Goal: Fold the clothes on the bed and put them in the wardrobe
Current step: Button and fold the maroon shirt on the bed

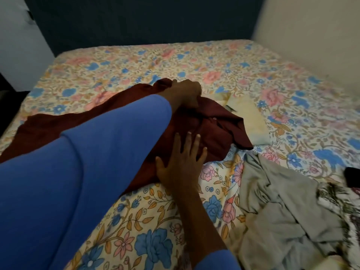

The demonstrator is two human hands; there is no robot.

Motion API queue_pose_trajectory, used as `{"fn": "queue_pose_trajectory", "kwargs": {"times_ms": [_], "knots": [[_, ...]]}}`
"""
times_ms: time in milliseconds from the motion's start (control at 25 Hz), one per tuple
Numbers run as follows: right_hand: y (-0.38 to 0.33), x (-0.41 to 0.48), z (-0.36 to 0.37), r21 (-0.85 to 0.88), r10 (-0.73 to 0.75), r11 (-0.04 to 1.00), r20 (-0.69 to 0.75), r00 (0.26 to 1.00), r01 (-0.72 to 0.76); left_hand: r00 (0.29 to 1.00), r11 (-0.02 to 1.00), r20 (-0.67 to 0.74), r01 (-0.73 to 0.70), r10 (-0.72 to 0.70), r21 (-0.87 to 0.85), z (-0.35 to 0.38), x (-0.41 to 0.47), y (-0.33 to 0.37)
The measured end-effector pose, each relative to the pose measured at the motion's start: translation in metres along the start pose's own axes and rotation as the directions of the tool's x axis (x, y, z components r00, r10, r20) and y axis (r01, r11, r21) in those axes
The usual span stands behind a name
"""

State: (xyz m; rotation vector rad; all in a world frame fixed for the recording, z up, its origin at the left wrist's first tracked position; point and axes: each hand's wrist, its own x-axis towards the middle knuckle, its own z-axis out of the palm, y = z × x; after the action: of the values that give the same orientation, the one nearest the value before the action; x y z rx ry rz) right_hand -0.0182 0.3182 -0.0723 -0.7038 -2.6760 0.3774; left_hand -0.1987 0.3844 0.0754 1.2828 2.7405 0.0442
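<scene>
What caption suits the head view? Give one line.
Left hand grips the maroon shirt; right hand lies flat on it, on the bed.

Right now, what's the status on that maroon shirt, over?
Left hand grips maroon shirt. Right hand flat on it, fingers straight. Grey garment heaped to the right, not in the way.
</scene>
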Motion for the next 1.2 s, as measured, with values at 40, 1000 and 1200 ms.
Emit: {"fn": "queue_pose_trajectory", "kwargs": {"times_ms": [40,1000,1200], "knots": [[0.003,-0.002,0.002,-0.001,-0.003,1.0,-0.013,1.0,0.003,0.997,0.997,-0.071,-0.033,0.029,-0.064,-0.002,-0.002,-0.002],[0.015,0.033,-0.066,0.767,0.554,-0.468,0.641,0.531,-0.438,0.754,0.71,-0.183,0.466,-0.631,-0.528,0.051,-0.166,-0.046],[0.031,0.025,-0.06,0.729,0.482,-0.613,0.652,0.586,-0.306,0.806,0.528,-0.038,0.351,-0.59,-0.773,0.043,-0.091,-0.075]]}}
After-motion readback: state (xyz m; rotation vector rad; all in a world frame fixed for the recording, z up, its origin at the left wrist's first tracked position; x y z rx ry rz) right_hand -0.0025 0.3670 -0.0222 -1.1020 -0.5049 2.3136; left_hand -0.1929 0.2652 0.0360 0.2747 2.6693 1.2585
